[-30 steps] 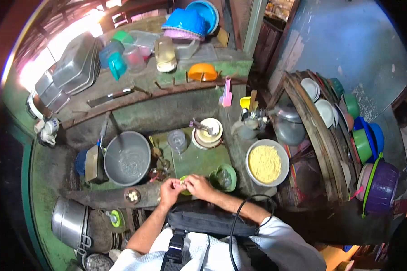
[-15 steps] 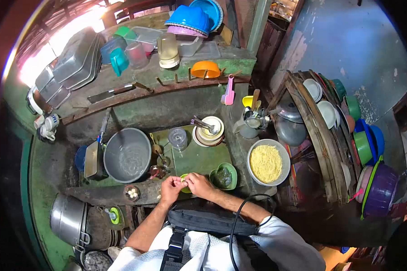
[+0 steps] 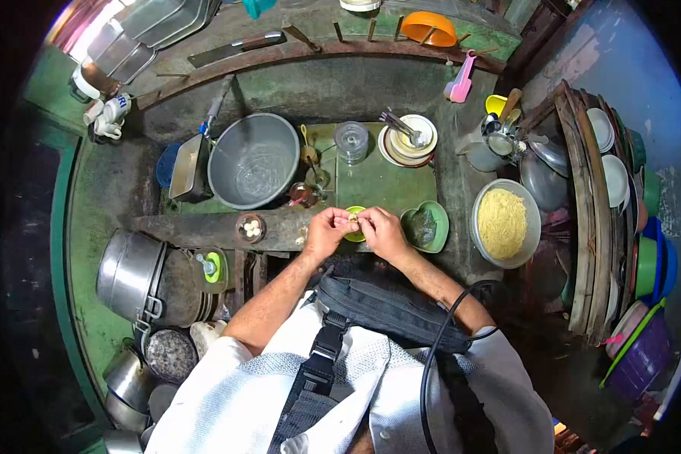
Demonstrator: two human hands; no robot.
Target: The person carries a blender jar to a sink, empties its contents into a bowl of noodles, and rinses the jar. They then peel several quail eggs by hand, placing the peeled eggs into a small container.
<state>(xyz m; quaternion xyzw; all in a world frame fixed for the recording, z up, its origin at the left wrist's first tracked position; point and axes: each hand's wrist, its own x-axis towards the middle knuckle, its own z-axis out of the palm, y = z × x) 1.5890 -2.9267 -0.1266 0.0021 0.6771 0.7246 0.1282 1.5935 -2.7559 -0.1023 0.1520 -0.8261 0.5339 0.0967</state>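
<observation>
My left hand [image 3: 327,231] and my right hand [image 3: 384,233] meet with pinched fingers over a small yellow-green bowl [image 3: 355,236]. Between the fingertips is a tiny pale yellowish piece [image 3: 352,218], too small to name. Most of the bowl's inside is hidden by the hands. Right of my right hand sits a green leaf-shaped bowl [image 3: 437,219] with something dark and wet in it. To the left, a small round dish [image 3: 241,230] on the ledge holds several small white rounded pieces, and a few pale scraps [image 3: 301,236] lie near my left wrist.
A grey basin of water [image 3: 253,161] stands at the back left. Stacked plates [image 3: 420,130] and a clear plastic container [image 3: 351,142] are behind the hands. A bowl of yellow noodles [image 3: 502,224] is at right, beside a wooden rack [image 3: 589,219]. Metal pots [image 3: 131,265] stand lower left.
The view has tilted down and shifted left, so the scene sits higher and further right. Both hands stay over the yellow-green bowl, fingers still pinched; the fingers have moved slightly.
</observation>
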